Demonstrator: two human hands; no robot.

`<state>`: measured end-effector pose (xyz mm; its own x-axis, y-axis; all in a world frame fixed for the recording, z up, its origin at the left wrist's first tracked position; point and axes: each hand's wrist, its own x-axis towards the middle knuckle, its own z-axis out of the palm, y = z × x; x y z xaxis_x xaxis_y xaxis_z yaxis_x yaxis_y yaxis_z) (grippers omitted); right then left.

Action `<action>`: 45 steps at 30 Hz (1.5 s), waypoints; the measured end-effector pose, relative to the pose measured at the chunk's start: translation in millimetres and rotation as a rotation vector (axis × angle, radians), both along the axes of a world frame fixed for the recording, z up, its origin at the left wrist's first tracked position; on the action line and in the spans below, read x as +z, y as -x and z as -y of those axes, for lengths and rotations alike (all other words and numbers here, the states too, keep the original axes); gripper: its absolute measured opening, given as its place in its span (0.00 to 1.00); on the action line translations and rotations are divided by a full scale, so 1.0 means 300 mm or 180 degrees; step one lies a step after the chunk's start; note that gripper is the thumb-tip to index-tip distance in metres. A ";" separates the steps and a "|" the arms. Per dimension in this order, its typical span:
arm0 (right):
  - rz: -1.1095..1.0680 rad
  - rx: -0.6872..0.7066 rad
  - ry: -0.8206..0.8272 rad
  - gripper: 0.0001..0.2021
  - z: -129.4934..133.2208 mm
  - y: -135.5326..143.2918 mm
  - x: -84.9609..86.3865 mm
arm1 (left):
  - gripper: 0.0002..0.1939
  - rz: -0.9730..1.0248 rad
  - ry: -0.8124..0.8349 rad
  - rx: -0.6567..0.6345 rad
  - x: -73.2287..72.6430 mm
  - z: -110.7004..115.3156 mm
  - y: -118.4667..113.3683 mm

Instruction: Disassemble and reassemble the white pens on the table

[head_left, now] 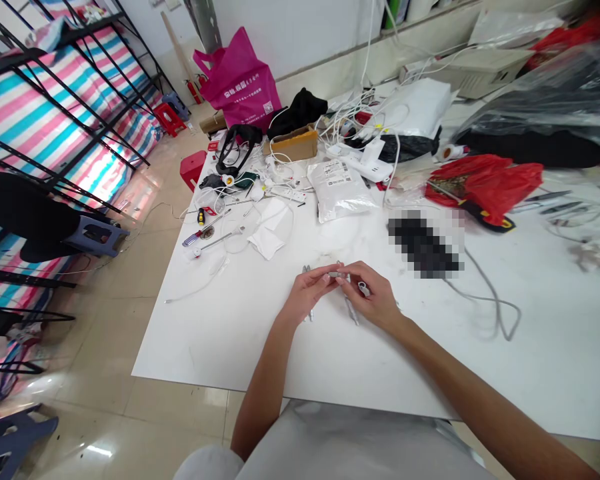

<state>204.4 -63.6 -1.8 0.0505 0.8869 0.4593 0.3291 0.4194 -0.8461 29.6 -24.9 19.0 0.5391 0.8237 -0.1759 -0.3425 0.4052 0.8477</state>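
Note:
My left hand [310, 291] and my right hand [371, 293] meet over the white table. Their fingertips pinch a short, thin grey piece [334, 274] between them; it looks like part of a pen. Beneath my right hand lies a slim silver-grey, pen-like barrel [353, 312]. A similar slim grey piece [311, 315] shows beside my left hand, partly covered by it. A small white ring-shaped part [363, 288] is visible by my right fingers, and whether it is held I cannot tell.
A white plastic parcel [341, 190] and crumpled white paper [270, 230] lie ahead, with tangled cables and tools behind. To the right are a pixelated dark object [423, 247] with a grey cable [497, 300], a red bag [485, 183] and several pens [555, 202].

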 end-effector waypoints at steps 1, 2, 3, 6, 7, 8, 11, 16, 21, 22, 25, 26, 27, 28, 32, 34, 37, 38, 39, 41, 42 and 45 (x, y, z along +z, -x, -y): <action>0.0010 0.0032 -0.0027 0.09 -0.001 0.001 -0.003 | 0.21 0.0032 0.0036 -0.0062 -0.004 0.001 -0.002; 0.0027 0.0059 -0.0062 0.09 -0.001 0.002 -0.008 | 0.22 0.0071 0.0076 -0.0129 -0.006 0.002 -0.003; 0.0051 0.0079 -0.0106 0.09 -0.002 0.002 -0.012 | 0.21 0.0116 0.0122 -0.0184 -0.007 0.003 -0.004; 0.0169 0.0059 -0.0233 0.08 -0.003 -0.001 -0.026 | 0.20 0.0294 0.0267 -0.0220 0.001 0.003 -0.008; 0.0217 0.0044 -0.0269 0.08 -0.004 -0.003 -0.029 | 0.20 0.0367 0.0309 -0.0188 0.006 0.002 -0.008; 0.0263 0.0042 -0.0302 0.09 -0.004 -0.004 -0.033 | 0.20 0.0443 0.0357 -0.0141 0.011 0.001 -0.009; 0.0360 0.0061 -0.0419 0.10 -0.003 -0.006 -0.040 | 0.21 0.0631 0.0556 -0.0060 0.023 -0.006 -0.009; 0.0409 0.0060 -0.0443 0.10 0.000 0.001 -0.045 | 0.23 0.0667 0.0719 -0.0166 0.026 -0.011 -0.012; 0.0374 0.0112 -0.0325 0.10 0.001 0.004 -0.060 | 0.25 0.0670 0.0723 -0.0239 0.025 -0.004 -0.017; 0.0389 0.0140 -0.0310 0.10 0.001 0.003 -0.063 | 0.25 0.0668 0.0705 -0.0237 0.025 -0.003 -0.017; 0.0440 0.0206 -0.0252 0.10 0.003 0.004 -0.067 | 0.24 0.0635 0.0655 -0.0212 0.024 -0.002 -0.015; 0.0443 0.0220 -0.0247 0.10 0.003 0.004 -0.066 | 0.24 0.0629 0.0650 -0.0212 0.024 -0.003 -0.014; 0.0441 0.0221 -0.0256 0.10 0.003 0.005 -0.066 | 0.25 0.0629 0.0653 -0.0225 0.023 -0.003 -0.013; 0.0449 0.0224 -0.0271 0.10 0.004 0.005 -0.065 | 0.25 0.0634 0.0660 -0.0244 0.022 -0.004 -0.011; 0.0506 0.0232 -0.0320 0.11 0.004 0.005 -0.066 | 0.26 0.0654 0.0681 -0.0320 0.019 -0.006 -0.011; 0.0496 0.0247 -0.0323 0.12 0.004 0.004 -0.068 | 0.26 0.0629 0.0683 -0.0317 0.020 -0.006 -0.012; 0.0499 0.0261 -0.0297 0.12 0.005 0.003 -0.071 | 0.25 0.0573 0.0674 -0.0266 0.025 -0.003 -0.017; 0.0508 0.0259 -0.0287 0.12 0.005 0.004 -0.072 | 0.25 0.0564 0.0667 -0.0250 0.027 -0.002 -0.018; 0.0519 0.0250 -0.0280 0.11 0.006 0.004 -0.072 | 0.25 0.0560 0.0659 -0.0243 0.028 -0.001 -0.019; 0.0530 0.0218 -0.0282 0.11 0.006 0.005 -0.071 | 0.26 0.0560 0.0643 -0.0246 0.028 -0.001 -0.019; 0.0536 0.0208 -0.0280 0.11 0.006 0.006 -0.070 | 0.26 0.0562 0.0636 -0.0259 0.027 -0.001 -0.019; 0.0530 0.0211 -0.0283 0.11 0.007 0.006 -0.065 | 0.27 0.0567 0.0634 -0.0306 0.022 -0.003 -0.016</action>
<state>202.6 -65.6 -21.2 -0.0898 0.8414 0.5329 0.4305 0.5153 -0.7410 34.5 -24.0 25.5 0.6501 0.7259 -0.2245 -0.4308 0.5955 0.6781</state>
